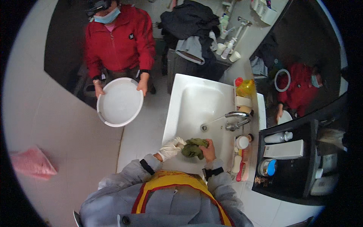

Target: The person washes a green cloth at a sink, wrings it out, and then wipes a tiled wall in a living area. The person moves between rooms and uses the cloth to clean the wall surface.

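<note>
Over the near part of a white washbasin point(195, 107), a bunched olive-green cloth point(194, 149) is held between my hands. My right hand point(209, 151) is bare and grips the cloth's right side. My left hand point(172, 148), in a whitish glove, is at the cloth's left edge; its fingers are curled, and whether they grip the cloth I cannot tell. A thin stream of water runs from the chrome faucet point(237, 120) toward the drain point(203, 127), beyond the cloth.
Toiletries, a pink comb point(241, 170) and a white jar point(242, 142) line the basin's right edge. A person in a red jacket point(119, 42) holds a white round basin point(120, 102) at the left. Dark clothes point(190, 22) are piled behind the washbasin. A black shelf point(295, 176) stands right.
</note>
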Tool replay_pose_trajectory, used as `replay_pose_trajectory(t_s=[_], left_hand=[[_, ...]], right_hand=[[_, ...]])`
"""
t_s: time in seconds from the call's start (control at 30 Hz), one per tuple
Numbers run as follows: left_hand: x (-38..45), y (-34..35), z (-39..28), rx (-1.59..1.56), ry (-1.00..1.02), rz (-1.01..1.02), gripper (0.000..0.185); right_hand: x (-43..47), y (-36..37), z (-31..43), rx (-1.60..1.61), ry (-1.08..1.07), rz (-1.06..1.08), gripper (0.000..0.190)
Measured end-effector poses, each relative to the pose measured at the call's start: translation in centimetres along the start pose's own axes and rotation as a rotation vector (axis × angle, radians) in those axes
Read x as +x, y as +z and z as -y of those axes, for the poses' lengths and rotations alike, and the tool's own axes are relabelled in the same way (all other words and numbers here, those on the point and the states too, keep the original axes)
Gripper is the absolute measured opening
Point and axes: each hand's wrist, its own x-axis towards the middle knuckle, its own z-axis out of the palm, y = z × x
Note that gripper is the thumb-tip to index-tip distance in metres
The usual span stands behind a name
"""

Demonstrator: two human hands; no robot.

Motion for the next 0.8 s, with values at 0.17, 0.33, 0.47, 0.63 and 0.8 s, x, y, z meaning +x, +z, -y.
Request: replay_pose_trajectory(t_s=[0.17, 0.33, 0.47, 0.63, 0.8], left_hand=[[-2.7, 4.2, 1.2, -0.196, -0.074, 0.006, 0.018], [-4.0, 6.3, 1.9, -0.186, -0.140, -0.130, 0.018], [-4.2, 7.3, 2.3, -0.233, -0.101, -0.183, 0.017], [-4.8, 8.5, 2.4, -0.268, -0.034, -0.148, 0.026], [-6.0, 9.2, 1.9, -0.133, -0.033, -0.234, 0.019]], right_hand=[[0.0, 0.4, 0.4, 0.108, 0.042, 0.139, 0.048], [0.1, 0.8, -2.3, 0.018, 0.031, 0.311, 0.053], [0.5, 0.6, -3.6, -0.007, 0.055, 0.313, 0.051], [-0.2, -0.1, -3.2, 0.053, 0.031, 0.218, 0.053], [-1.9, -0.9, -2.1, -0.042, -0.067, 0.119, 0.049]])
